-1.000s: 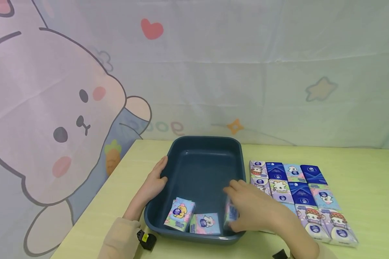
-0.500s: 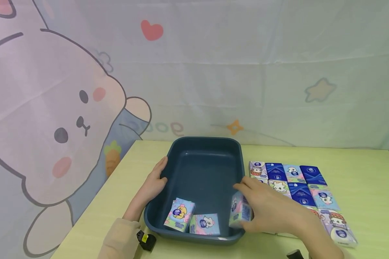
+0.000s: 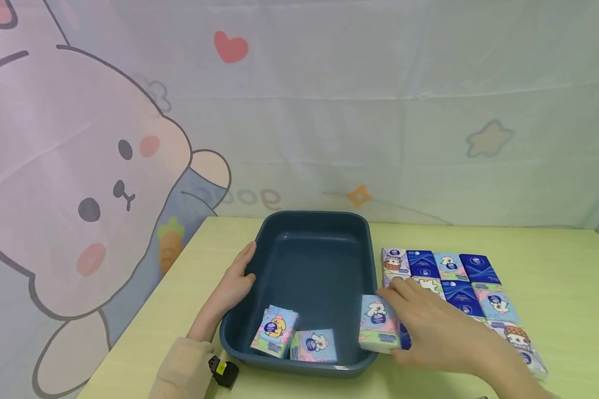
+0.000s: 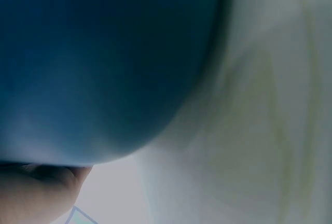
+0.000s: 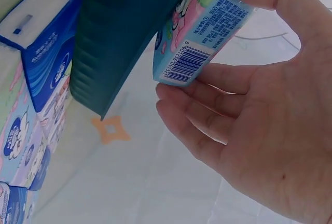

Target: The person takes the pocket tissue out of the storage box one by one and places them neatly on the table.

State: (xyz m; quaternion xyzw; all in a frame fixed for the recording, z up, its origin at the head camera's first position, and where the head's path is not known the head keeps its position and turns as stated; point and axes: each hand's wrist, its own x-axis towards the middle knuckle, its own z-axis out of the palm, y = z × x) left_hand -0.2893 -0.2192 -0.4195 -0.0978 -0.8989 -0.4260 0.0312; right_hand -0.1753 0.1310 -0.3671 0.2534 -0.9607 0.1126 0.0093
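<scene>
A dark blue plastic bin (image 3: 314,260) stands on the table. Against its left side rests my left hand (image 3: 233,285), fingers fairly straight along the wall and thumb at the rim. My right hand (image 3: 436,324) grips a pocket tissue pack (image 3: 377,324), pink and light blue with a white cartoon character, over the bin's front right rim. In the right wrist view, thumb and fingertips hold the ends of this tissue pack (image 5: 194,47), its barcode side showing. Two more tissue packs lie inside at the front: one with a yellow character (image 3: 274,331), one with a white character (image 3: 313,346).
Right of the bin, several tissue packs (image 3: 461,299) lie in close rows, some plain blue, some with cartoons; my right hand covers part of them. A black device (image 3: 223,372) sits by my left sleeve. A printed cloth (image 3: 329,111) hangs behind the table.
My right hand has moved rightward from inside the bin's front right corner to over its rim, carrying and turning the tissue pack so its printed face shows. My left hand stays in place.
</scene>
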